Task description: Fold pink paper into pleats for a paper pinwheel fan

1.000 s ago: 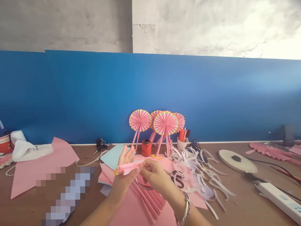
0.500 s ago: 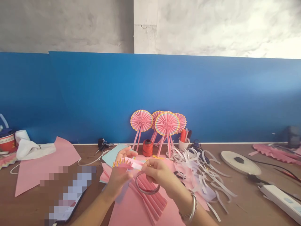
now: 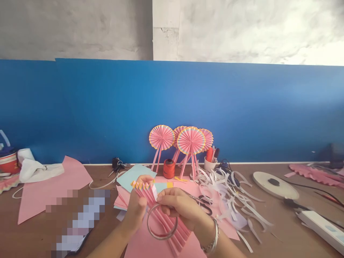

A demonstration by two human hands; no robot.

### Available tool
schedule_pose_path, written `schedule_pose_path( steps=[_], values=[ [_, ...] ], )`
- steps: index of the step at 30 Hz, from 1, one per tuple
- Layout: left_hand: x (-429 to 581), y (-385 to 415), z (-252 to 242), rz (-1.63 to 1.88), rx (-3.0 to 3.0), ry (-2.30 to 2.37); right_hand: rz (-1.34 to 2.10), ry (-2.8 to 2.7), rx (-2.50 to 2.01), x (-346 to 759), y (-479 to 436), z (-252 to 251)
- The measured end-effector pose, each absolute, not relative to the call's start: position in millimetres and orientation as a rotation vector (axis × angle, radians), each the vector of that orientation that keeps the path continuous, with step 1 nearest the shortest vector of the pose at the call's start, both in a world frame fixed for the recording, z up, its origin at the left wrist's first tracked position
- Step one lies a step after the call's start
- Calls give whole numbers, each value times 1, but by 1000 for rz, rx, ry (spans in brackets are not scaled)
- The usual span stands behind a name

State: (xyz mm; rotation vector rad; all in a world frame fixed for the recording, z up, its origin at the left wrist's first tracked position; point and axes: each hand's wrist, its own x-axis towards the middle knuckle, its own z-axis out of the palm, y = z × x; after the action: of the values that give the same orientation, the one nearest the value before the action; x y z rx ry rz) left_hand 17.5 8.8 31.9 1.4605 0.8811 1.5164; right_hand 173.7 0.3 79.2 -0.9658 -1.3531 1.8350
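Observation:
My left hand (image 3: 135,211) is closed around the far end of a pink pleated paper (image 3: 146,192) with a yellow-tipped zigzag edge. More pink folds (image 3: 178,231) spread down toward me. Between the fingers of my right hand (image 3: 180,204) is a thin, nearly used-up roll of tape (image 3: 163,237), its ring hanging over the pleats. The right fingertips are at the paper's side edge, where a whitish strip (image 3: 154,192) shows. Whether they also pinch the paper is hidden. A pink sheet (image 3: 139,243) lies beneath both hands.
Pink paper rosettes (image 3: 191,141) lean against the blue panel (image 3: 107,107) behind a red thread spool (image 3: 168,169). Black-handled scissors (image 3: 205,208) and curled white strips (image 3: 242,200) lie right. A phone (image 3: 80,229) lies left; a power strip (image 3: 319,225) sits far right.
The pleated paper has tilted and its folds now point toward me. My right hand and the tape roll have moved slightly down, and the ring has turned more face-on.

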Motion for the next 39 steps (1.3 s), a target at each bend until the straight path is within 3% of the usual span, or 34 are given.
schedule_pose_path(
  steps=[9,19,33,39],
  values=[
    [27,-1,53,1371,1611,816,1791,-1382,-978,169,-1,77],
    [29,4,54,1519,1318,773,1978,-1317,-875,173,-2,79],
    [21,5,72,1468,804,488,1563,-1510,-1097,170,-2,76],
    [15,6,78,1520,763,475,1542,-1616,-1156,178,-5,82]
  ],
)
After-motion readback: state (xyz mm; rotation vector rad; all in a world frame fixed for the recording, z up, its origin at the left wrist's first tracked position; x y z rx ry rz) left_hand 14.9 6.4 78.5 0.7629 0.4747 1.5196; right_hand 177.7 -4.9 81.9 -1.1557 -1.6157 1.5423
